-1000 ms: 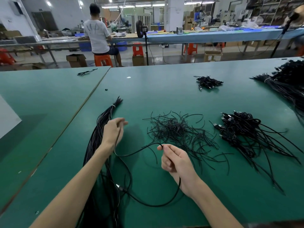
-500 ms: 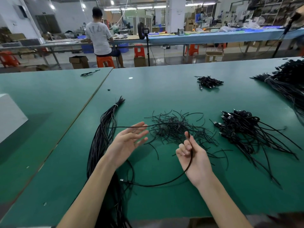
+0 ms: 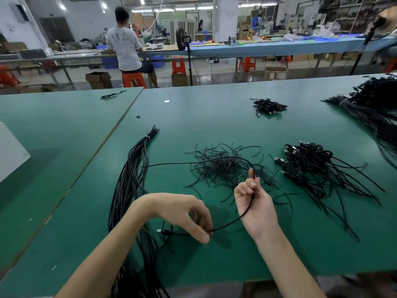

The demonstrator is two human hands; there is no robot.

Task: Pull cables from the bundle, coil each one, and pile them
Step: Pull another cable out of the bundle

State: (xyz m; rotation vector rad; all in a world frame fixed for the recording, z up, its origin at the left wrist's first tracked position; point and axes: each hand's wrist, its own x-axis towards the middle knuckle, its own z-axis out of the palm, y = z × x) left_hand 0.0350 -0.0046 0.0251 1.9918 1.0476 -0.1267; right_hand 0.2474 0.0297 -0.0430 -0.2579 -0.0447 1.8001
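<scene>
both hands hold one black cable (image 3: 231, 224) low over the green table (image 3: 214, 121). the left hand (image 3: 184, 214) hangs palm down and pinches the cable between thumb and fingertips near its plug end; the small plug sticks out just left of that hand, close above the table. from the pinch the cable curves up and to the right into the right hand (image 3: 255, 203), whose fingers are curled round it, forefinger pointing up alongside it. above that hand the cable bends over in a wide arc and runs left, passing over a loose heap of short wire pieces (image 3: 223, 168) – its free end hangs beside the bundle.

the bundle (image 3: 133, 173) of long black cables lies on the table to the left of the hands, tied with a pale band near its far tip, and runs toward the near edge under the left forearm. the pile of coiled cables (image 3: 309, 166) sits to the right of the wire pieces, well apart from the bundle, with straight tails fanning toward the near right.

farther back lies a small heap of cables (image 3: 268, 106), and a big dark mass of cables (image 3: 376, 104) fills the far right corner. a stray cable (image 3: 111, 95) rests on the neighbouring table at left – beyond it a person (image 3: 126, 44) sits on an orange stool (image 3: 133, 79), back turned.
</scene>
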